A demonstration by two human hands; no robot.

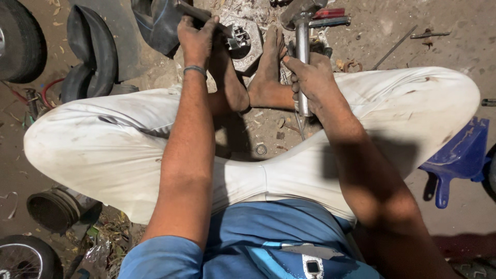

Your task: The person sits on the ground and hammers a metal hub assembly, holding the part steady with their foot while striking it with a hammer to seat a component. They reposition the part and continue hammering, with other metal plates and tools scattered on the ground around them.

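I sit cross-legged on dirty ground in white trousers, bare feet together. My left hand (196,39) is closed around a dark metal bar (194,11) that reaches onto a grey hexagonal metal part (243,41) pinned between my feet. My right hand (310,77) grips the steel handle of a hammer (302,31), held upright with its head above the metal part. A thin band circles my left wrist.
Black tyres (95,49) lie at the left and a spoked wheel (23,258) at bottom left. A dark round drum (51,209) sits by my left knee. A blue plastic scoop (457,155) lies at right. Loose tools and a rod (395,46) lie on the ground ahead.
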